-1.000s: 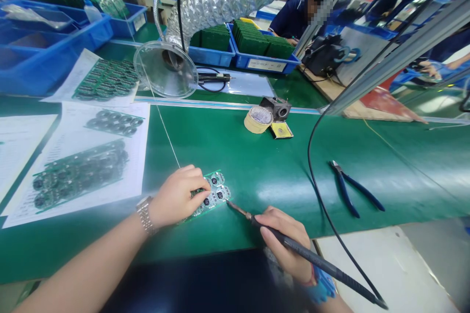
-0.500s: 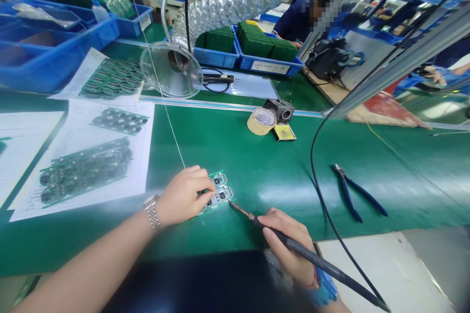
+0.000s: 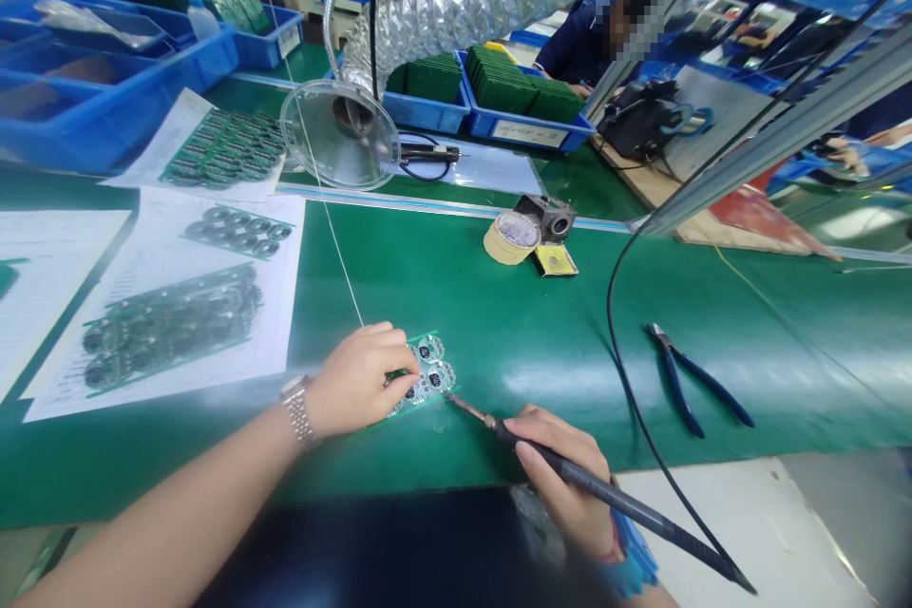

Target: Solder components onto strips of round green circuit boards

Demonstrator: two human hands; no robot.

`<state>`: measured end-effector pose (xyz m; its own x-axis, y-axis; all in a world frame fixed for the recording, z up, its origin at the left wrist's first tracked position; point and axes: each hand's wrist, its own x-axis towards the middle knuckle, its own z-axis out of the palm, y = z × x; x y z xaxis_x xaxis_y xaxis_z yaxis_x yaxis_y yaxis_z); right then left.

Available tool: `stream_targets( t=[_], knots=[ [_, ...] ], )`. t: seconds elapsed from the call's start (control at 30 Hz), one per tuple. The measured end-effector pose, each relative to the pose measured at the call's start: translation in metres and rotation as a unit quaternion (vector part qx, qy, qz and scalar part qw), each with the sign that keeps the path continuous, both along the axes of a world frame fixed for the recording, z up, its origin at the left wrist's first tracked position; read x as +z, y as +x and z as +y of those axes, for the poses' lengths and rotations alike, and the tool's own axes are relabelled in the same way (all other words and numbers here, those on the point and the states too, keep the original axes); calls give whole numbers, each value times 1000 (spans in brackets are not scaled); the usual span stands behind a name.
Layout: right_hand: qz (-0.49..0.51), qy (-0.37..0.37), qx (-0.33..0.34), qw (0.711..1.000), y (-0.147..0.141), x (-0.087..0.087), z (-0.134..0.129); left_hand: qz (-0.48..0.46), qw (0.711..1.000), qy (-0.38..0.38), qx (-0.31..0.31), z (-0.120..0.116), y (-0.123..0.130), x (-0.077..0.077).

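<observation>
Beyond, green boards (image 3: pixel 499 84) in blue bin (image 3: pixel 574 137); right hand (image 3: pixel 566 461) closed round soldering iron (image 3: pixel 641 511), left hand (image 3: pixel 362 382) half-closed over panel (image 3: pixel 442 374), grip unclear.

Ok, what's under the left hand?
A circuit board: its right end shows past the fingers, with round sections and dark chips. The left hand covers much of the rest. A thin wire runs down to the hand; its end is hidden.
</observation>
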<state>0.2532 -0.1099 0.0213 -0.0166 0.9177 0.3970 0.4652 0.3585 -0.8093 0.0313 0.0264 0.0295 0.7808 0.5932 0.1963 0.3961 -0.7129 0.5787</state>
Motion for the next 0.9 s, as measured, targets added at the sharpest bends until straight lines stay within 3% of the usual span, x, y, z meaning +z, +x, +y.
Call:
stream_targets(
  t=[0.9],
  knots=[
    [-6, -11, 6, 1000, -2, 1, 2, 21, 1000, 15, -11, -1, 6, -6]
  ],
)
